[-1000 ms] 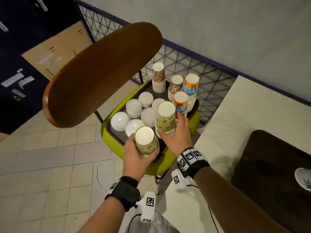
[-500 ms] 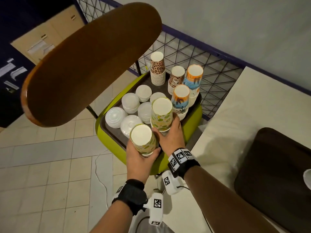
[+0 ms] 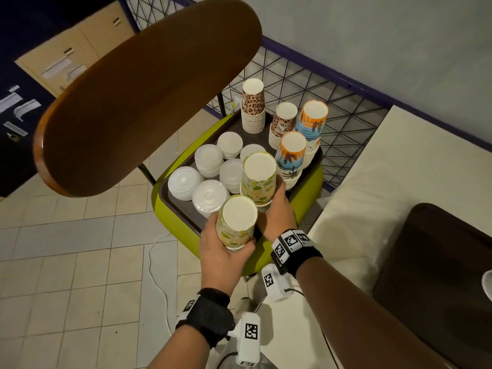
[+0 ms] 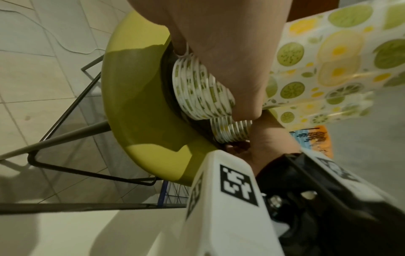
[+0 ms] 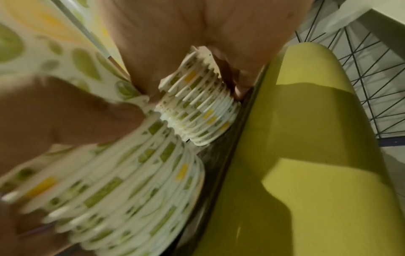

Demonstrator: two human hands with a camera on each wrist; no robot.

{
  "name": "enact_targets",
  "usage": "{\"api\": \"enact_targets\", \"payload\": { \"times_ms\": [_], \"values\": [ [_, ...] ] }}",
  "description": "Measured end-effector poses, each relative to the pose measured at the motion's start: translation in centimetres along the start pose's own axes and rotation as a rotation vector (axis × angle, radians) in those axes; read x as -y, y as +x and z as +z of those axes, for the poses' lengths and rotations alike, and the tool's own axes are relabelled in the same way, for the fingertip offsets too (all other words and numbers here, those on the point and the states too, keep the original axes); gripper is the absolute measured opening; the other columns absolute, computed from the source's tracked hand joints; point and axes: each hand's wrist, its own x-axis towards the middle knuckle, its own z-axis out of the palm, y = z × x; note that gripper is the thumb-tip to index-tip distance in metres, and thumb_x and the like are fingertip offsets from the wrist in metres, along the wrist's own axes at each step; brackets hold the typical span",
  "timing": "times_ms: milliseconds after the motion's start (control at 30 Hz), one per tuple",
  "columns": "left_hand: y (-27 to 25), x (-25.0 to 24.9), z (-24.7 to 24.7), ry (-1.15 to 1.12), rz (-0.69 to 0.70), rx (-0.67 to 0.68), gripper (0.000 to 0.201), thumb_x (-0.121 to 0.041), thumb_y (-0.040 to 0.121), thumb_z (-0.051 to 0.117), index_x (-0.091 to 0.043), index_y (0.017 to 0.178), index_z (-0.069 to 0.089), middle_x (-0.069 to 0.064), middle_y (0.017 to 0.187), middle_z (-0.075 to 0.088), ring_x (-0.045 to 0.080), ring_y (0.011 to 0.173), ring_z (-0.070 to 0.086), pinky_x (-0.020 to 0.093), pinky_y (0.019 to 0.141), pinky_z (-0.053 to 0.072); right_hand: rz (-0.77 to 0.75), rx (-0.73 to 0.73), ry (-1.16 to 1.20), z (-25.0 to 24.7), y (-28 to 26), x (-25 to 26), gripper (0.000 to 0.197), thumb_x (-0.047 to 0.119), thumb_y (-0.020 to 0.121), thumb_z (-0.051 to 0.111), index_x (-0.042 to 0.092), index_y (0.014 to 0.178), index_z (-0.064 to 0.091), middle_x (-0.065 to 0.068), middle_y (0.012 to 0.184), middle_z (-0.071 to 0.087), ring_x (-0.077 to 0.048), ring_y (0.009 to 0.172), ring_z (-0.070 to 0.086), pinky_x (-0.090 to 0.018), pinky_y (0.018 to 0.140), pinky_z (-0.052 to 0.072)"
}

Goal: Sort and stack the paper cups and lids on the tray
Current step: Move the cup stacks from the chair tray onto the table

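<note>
Two stacks of upside-down lemon-and-lime print cups stand at the front of the dark tray (image 3: 175,201). My left hand (image 3: 221,251) grips the nearer stack (image 3: 235,225) at the tray's front edge. The taller stack (image 3: 258,177) just behind it is gripped low down by my right hand (image 3: 278,209). In the left wrist view my left hand (image 4: 219,43) wraps its stack (image 4: 306,60) above the rims (image 4: 201,86). The right wrist view shows my right hand (image 5: 197,26) on its stack (image 5: 197,112), the other stack (image 5: 131,181) close beside it. Whether either stack is lifted is unclear.
Several stacks of white lids (image 3: 210,195) fill the tray's left half. A leopard stack (image 3: 253,107), a brown stack (image 3: 283,123) and two orange-blue palm stacks (image 3: 311,121) stand at the back right. The tray sits on a lime-green seat (image 3: 173,219); a brown chair back (image 3: 146,97) overhangs at left.
Both hands keep their grips on the two lemon stacks. The nearer stack has come slightly closer to the taller one, and the head view has tilted a little.
</note>
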Motion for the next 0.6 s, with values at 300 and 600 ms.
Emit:
{"api": "enact_targets", "payload": {
  "times_ms": [300, 600],
  "values": [
    [-0.3, -0.4, -3.9, -0.019, 0.006, -0.018, 0.084, -0.047, 0.059, 0.09, -0.033, 0.133, 0.051, -0.01, 0.125, 0.063, 0.022, 0.119, 0.058, 0.052, 0.096, 0.053, -0.062, -0.074, -0.065, 0.6, -0.8, 0.5, 0.101, 0.038, 0.074, 0.087, 0.032, 0.152, 0.024, -0.015, 0.145, 0.041, -0.035, 0.128, 0.05, -0.035, 0.099, 0.045],
    [-1.5, -1.4, -6.5, -0.071, -0.011, 0.016, 0.079, -0.048, 0.06, 0.093, -0.056, 0.124, 0.046, -0.012, 0.127, 0.062, 0.014, 0.121, 0.06, 0.045, 0.099, 0.055, -0.079, -0.162, 0.094, -2.0, -3.5, 1.6, 0.1, 0.039, 0.066, 0.088, 0.037, 0.147, 0.03, -0.003, 0.141, 0.039, -0.014, 0.12, 0.045, -0.029, 0.102, 0.042]
  ]
}}
